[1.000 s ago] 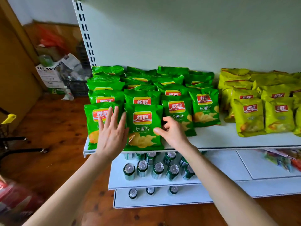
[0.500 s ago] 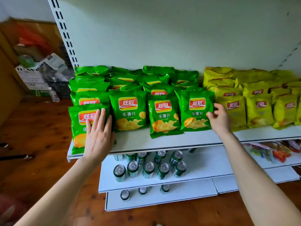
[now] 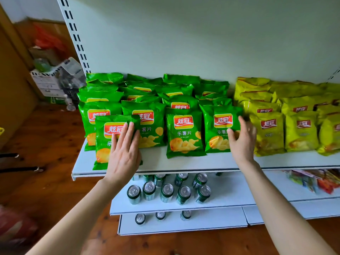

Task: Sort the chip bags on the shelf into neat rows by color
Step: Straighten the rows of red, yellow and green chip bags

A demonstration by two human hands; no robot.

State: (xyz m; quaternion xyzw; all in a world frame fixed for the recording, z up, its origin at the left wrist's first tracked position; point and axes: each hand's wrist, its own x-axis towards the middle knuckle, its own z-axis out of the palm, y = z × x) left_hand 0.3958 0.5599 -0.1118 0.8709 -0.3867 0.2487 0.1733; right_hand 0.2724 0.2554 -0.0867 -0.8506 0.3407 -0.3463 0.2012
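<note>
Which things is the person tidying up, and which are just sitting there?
For the job: green chip bags, yellow chip bags, the shelf, left hand, right hand.
Just lying about: cans below, colourful packets, boxes on the floor.

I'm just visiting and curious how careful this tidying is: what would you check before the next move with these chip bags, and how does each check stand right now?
1. Colours apart: green bags on the left, yellow bags on the right, none mixed in view: ok.
2. Front row straight: the front left green bag sits forward of the others, overlapping two, near the shelf lip: not ok.
3. Left hand lies flat on that bag: ok.
4. Right hand holds the rightmost front green bag, thumb on its face: ok.
5. Back rows neat: crowded and overlapping: cannot tell.
</note>
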